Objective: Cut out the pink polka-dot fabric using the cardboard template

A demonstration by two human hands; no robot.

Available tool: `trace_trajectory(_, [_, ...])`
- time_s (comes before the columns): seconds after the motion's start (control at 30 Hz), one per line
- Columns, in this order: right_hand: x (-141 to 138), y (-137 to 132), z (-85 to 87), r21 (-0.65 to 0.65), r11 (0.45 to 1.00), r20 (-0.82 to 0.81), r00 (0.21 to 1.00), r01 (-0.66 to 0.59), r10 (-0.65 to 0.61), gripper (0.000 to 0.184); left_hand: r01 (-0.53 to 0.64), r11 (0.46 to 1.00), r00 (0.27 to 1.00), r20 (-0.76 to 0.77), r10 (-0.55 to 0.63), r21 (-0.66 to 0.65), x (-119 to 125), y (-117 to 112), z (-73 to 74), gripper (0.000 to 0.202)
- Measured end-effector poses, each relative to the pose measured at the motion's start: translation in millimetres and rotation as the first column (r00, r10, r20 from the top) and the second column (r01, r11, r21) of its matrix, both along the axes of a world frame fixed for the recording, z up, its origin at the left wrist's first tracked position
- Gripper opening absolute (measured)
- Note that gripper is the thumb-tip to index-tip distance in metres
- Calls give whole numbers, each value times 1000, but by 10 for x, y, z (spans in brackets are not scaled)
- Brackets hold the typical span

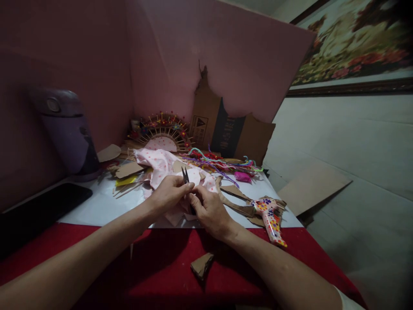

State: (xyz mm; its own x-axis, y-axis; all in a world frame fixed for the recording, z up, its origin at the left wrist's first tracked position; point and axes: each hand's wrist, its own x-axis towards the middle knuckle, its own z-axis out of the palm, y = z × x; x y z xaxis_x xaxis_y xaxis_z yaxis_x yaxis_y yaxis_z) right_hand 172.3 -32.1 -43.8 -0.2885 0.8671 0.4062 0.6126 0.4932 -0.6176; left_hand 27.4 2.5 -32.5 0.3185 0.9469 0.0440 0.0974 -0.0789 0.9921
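My left hand (pixel 171 190) is closed, thumb and fingers pinched on a white cloth with pink dots (pixel 158 161), which spreads behind the hand and hangs below it. My right hand (pixel 209 210) is wrapped round a pair of small dark scissors (pixel 185 174); their blades point up and away, slightly parted, between the two hands. Fingers hide most of the handles. Just past the blades lies a pale round piece (pixel 192 175), partly covered. To the right of my right hand are curved cardboard strips (pixel 237 206) and a flower-patterned glue gun (pixel 268 217).
A purple tumbler (pixel 69 133) and a black phone (pixel 51 200) stand and lie at left. Behind are a decorated half-round fan shape (pixel 164 131), torn cardboard (pixel 206 116), coloured pipe cleaners (pixel 216 163) and a pink packet (pixel 242 177). A cardboard scrap (pixel 202 265) rests on the red cloth (pixel 155 267).
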Motion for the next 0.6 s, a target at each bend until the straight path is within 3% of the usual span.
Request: trace_trajectory(0.6, [6,-6,-10,10,1000,88,996,21,-22,17,-45,974,957,-269,105,220,-6,27,15,32])
